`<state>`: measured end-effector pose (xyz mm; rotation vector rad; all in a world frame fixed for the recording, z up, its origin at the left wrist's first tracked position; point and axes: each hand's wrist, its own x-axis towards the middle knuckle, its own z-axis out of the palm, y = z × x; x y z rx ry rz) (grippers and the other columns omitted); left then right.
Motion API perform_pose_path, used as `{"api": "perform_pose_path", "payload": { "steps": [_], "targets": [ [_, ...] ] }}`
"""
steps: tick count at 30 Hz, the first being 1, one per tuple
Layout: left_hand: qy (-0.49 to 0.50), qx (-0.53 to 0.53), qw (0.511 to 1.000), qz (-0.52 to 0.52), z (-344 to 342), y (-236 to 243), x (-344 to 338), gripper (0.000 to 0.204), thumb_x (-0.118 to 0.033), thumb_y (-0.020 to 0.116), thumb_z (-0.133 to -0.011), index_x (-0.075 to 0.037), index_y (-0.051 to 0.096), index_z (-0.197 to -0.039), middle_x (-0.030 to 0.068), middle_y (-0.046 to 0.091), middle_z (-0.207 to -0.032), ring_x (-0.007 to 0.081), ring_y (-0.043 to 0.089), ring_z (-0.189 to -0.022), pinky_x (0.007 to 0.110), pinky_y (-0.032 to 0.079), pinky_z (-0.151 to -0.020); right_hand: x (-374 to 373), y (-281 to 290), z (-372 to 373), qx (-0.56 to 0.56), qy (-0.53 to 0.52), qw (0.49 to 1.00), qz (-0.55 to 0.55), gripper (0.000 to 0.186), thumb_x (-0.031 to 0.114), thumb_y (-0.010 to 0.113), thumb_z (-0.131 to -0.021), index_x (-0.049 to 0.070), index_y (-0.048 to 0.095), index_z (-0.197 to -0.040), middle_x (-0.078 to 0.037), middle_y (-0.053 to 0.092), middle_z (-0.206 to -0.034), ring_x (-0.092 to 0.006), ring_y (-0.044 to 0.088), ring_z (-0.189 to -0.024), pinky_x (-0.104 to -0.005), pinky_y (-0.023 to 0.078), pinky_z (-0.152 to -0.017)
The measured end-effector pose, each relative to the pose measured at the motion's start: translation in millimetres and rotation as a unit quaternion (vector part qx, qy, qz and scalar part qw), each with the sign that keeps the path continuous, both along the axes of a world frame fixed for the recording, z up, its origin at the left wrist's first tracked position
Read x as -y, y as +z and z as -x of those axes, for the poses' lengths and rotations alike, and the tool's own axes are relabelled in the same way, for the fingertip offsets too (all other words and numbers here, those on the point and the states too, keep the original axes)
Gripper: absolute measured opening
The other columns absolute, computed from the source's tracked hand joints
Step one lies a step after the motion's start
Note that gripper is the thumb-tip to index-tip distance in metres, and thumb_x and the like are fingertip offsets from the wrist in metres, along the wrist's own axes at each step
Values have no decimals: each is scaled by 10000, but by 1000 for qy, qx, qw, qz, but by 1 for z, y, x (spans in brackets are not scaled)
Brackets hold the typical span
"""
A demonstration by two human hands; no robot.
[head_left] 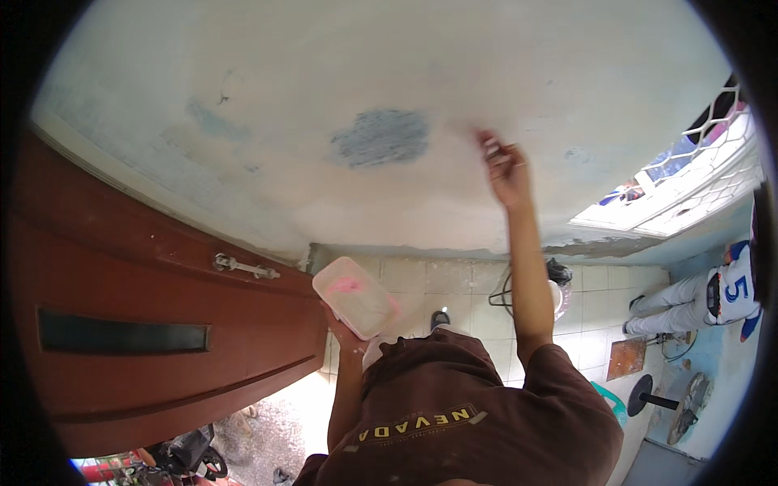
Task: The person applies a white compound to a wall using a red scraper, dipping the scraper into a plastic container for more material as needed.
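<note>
My left hand grips a pale pink plastic container with pink smears inside, held low at my left side. My right hand is raised toward the pale, patchy wall, closed on a small red-and-light tool that is motion-blurred, so its working end is unclear. To the left of the tool, the wall carries a rough blue-grey patch. I cannot tell whether the tool touches the wall.
A brown wooden door stands at left, with a motorbike beyond. A grille window is at upper right. Another person in white clothes is at right, near dark and round objects. Bags lie on the tiled floor.
</note>
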<state>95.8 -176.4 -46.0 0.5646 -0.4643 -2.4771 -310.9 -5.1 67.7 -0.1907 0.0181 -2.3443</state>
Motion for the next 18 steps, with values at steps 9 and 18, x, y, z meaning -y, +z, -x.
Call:
{"api": "perform_pose_path", "payload": {
  "steps": [9,18],
  "targets": [
    [-27,-76,997,-21,80,-25,-39,659,-628,433,-987,-171,437,-1461,81,543,-1401,322,551,-1265,571,487,-1039,-202,110,-7,-221,-211,950,69,579,61,445,-959,-134,282,-1480,-175,583,-1108,-170,628,-911,-213,583,-601],
    [-191,-99,975,47,115,29,-70,779,-694,344,-987,-122,362,-1515,128,491,-1465,314,517,-1320,513,456,-1095,-114,23,-180,-432,-174,707,-532,189,147,687,-925,-15,658,-1017,-57,689,-842,-118,620,-738,-271,462,-644]
  ]
}}
